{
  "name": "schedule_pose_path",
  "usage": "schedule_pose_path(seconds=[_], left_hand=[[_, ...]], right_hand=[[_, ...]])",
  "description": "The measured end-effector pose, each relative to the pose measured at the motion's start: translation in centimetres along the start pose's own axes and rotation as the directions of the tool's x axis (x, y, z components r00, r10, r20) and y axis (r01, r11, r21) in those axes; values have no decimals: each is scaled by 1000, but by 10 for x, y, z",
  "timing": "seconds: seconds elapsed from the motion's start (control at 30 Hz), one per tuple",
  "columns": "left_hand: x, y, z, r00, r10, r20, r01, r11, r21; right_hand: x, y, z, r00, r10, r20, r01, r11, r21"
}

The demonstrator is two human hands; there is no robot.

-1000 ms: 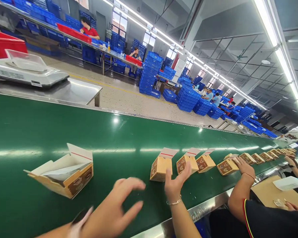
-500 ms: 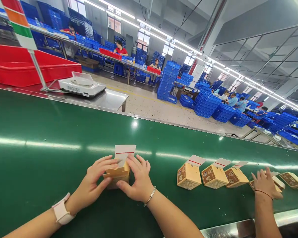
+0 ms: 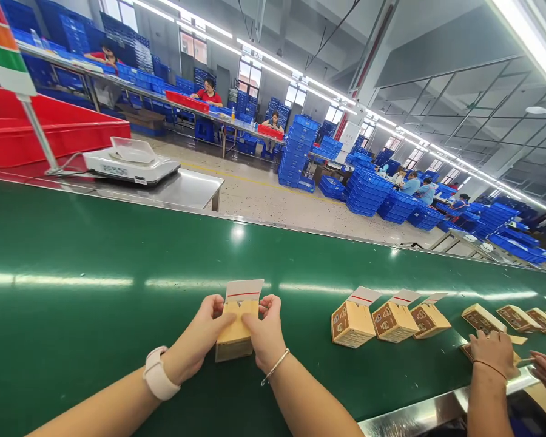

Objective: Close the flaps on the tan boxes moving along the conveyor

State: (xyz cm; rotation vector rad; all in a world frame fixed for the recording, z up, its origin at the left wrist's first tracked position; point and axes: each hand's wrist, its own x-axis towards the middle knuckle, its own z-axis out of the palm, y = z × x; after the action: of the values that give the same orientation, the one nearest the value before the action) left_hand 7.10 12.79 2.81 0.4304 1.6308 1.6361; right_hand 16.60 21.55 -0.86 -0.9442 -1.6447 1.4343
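A small tan cardboard box (image 3: 235, 347) stands on the green belt in front of me, its top flap folded down and a white flap with a red stripe (image 3: 244, 290) raised at the back. My left hand (image 3: 204, 331) grips its left side, thumb pressed on the top. On the other side my right hand (image 3: 264, 331) does the same, its thumb beside the left one. The box's contents are hidden. Three similar boxes stand to the right, the nearest box (image 3: 353, 323) with brown printing and its striped flap up.
Farther right, a co-worker's hand (image 3: 494, 352) rests on another box, near several closed boxes (image 3: 516, 317). Behind the green belt (image 3: 118, 340) are a white scale (image 3: 131, 162) and a red bin (image 3: 50, 136). Stacked blue crates (image 3: 295, 152) stand across the aisle.
The box's top, open before with its flap sticking out, is now folded down under my thumbs. Both hands and the box shifted slightly right. The co-worker's hand moved, and a second hand appeared.
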Motion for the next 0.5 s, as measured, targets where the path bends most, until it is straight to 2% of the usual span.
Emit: schedule_pose_path(seconds=[0.03,0.1,0.17,0.27,0.37,0.5], left_hand=[[0,5,3,997,-61,49,62,998,-32],[1,10,9,984,-141,107,150,986,-78],[4,13,16,972,-192,136,207,972,-112],[8,15,24,949,-227,218,260,956,-137],[11,18,29,933,-203,298,255,956,-146],[17,15,31,944,-199,263,235,965,-113]], right_hand=[[3,-3,-1,993,116,28,-118,990,72],[8,-10,-5,944,316,99,-329,926,183],[13,-18,-9,902,403,157,-429,877,216],[18,-27,-17,883,434,180,-465,862,202],[21,-36,-25,883,423,204,-460,867,194],[25,-41,-37,888,414,202,-449,876,175]])
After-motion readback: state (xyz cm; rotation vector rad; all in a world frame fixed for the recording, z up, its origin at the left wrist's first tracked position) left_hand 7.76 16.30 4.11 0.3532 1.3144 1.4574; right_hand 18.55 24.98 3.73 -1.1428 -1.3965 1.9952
